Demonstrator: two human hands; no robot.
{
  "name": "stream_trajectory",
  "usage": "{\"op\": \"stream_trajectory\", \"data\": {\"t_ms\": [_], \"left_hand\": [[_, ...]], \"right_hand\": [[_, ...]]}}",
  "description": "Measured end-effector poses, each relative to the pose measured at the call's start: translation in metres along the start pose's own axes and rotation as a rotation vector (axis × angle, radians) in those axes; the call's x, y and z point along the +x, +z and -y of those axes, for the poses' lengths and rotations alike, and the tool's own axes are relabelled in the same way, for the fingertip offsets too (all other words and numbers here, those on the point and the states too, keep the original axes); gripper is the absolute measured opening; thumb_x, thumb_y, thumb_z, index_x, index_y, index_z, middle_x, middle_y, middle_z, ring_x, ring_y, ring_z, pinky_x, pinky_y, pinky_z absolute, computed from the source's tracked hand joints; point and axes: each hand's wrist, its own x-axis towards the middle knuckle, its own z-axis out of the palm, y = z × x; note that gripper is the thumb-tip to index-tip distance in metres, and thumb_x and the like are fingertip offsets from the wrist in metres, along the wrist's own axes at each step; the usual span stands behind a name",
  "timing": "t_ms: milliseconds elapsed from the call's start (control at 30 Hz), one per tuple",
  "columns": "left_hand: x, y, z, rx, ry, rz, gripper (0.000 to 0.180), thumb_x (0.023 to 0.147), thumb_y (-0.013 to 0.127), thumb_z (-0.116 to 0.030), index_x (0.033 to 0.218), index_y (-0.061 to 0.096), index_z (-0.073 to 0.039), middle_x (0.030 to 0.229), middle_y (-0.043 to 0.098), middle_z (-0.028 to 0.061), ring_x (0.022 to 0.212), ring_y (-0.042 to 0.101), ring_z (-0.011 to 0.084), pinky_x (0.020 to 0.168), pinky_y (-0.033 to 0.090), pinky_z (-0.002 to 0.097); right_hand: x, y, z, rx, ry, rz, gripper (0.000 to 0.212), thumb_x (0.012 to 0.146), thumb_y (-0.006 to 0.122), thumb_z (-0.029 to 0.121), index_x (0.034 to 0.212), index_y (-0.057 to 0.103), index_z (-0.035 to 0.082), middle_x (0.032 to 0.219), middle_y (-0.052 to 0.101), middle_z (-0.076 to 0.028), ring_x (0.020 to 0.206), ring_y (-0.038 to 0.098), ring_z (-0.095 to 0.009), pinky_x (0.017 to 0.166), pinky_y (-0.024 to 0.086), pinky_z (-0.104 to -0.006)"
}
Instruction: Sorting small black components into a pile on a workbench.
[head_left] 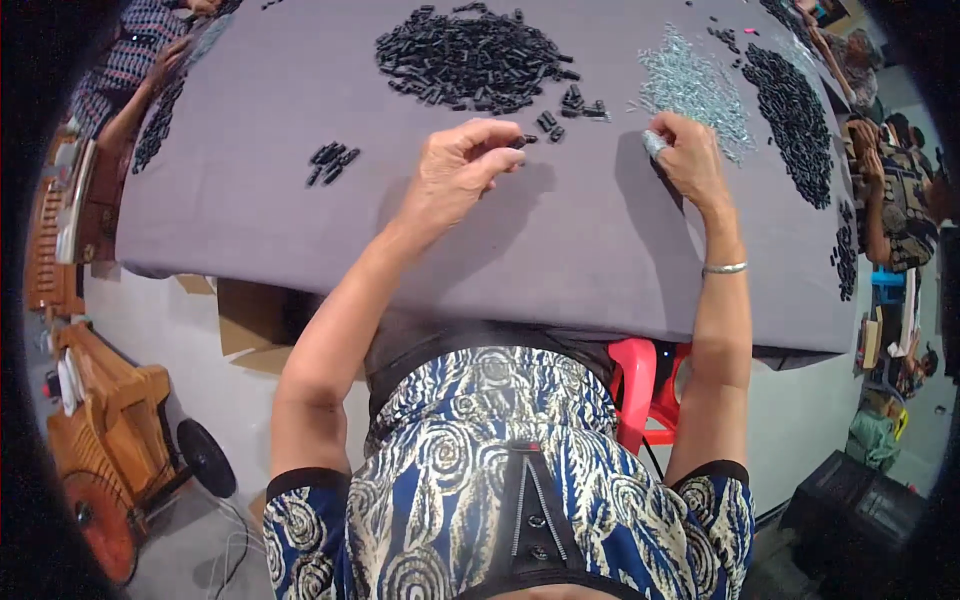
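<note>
My left hand (462, 168) is raised over the cloth, with a small black cylindrical piece (524, 141) pinched between thumb and fingers. At the near edge of a heap of thin silver pieces that look like screws (690, 85), my right hand (688, 160) has its fingers closed downward. What those fingers hold, if anything, is hidden. A silvery wrap (654, 143) covers one of its digits. Beyond my left hand lies a big heap of black cylindrical pieces (465, 60). A few loose black pieces (549, 124) lie between the hands, and a small group (331, 162) is to the left.
A grey cloth (250, 210) covers the table. More black pieces (790, 120) are heaped at the right. People sit at the left (135, 75) and right (885, 190) sides. A red chair (634, 390) and a wooden wheeled object (110, 410) stand below the table's edge.
</note>
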Motion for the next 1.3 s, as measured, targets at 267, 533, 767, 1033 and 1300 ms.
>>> {"op": "stream_trajectory", "data": {"t_ms": [267, 533, 767, 1033, 1300], "left_hand": [[-0.011, -0.014, 0.005, 0.035, -0.018, -0.051, 0.019, 0.084, 0.067, -0.011, 0.101, 0.067, -0.003, 0.075, 0.063, -0.0011, 0.065, 0.054, 0.0039, 0.057, 0.044, 0.0182], [-0.015, -0.022, 0.014, -0.006, 0.042, -0.105, 0.018, 0.084, 0.065, -0.006, 0.102, 0.067, -0.001, 0.080, 0.065, 0.0006, 0.068, 0.056, 0.0052, 0.059, 0.047, 0.0201], [-0.015, -0.023, 0.020, 0.074, 0.146, -0.046, 0.017, 0.081, 0.067, -0.006, 0.098, 0.068, 0.000, 0.083, 0.059, -0.0003, 0.068, 0.056, 0.0062, 0.056, 0.047, 0.0203], [-0.018, -0.019, 0.014, -0.132, 0.027, -0.001, 0.018, 0.082, 0.069, -0.007, 0.099, 0.068, -0.002, 0.084, 0.061, -0.0005, 0.069, 0.056, 0.0065, 0.058, 0.047, 0.0207], [-0.024, -0.009, 0.017, -0.353, 0.078, -0.055, 0.015, 0.086, 0.065, -0.006, 0.100, 0.063, -0.002, 0.086, 0.063, 0.0015, 0.074, 0.058, 0.0072, 0.063, 0.048, 0.0213]], "right_hand": [[0.001, 0.038, 0.086, 1.172, 0.119, 0.286, 0.010, 0.086, 0.065, 0.013, 0.091, 0.061, 0.005, 0.070, 0.055, 0.003, 0.054, 0.047, -0.002, 0.045, 0.036, -0.0176], [0.008, 0.067, 0.114, 1.634, 0.315, 0.443, 0.008, 0.086, 0.065, 0.011, 0.091, 0.061, 0.006, 0.072, 0.059, 0.000, 0.055, 0.050, -0.005, 0.046, 0.040, -0.0202], [0.006, 0.072, 0.116, 1.667, 0.355, 0.421, 0.008, 0.086, 0.064, 0.011, 0.091, 0.061, 0.006, 0.073, 0.058, -0.001, 0.055, 0.047, -0.005, 0.047, 0.037, -0.0206], [-0.001, 0.074, 0.116, 1.711, 0.271, 0.466, 0.011, 0.087, 0.063, 0.011, 0.094, 0.060, 0.004, 0.074, 0.059, -0.003, 0.056, 0.049, -0.006, 0.047, 0.039, -0.0207], [-0.004, 0.077, 0.114, 1.794, 0.247, 0.458, 0.013, 0.088, 0.061, 0.012, 0.098, 0.059, 0.003, 0.076, 0.060, -0.004, 0.056, 0.052, -0.007, 0.048, 0.043, -0.0219]]}}
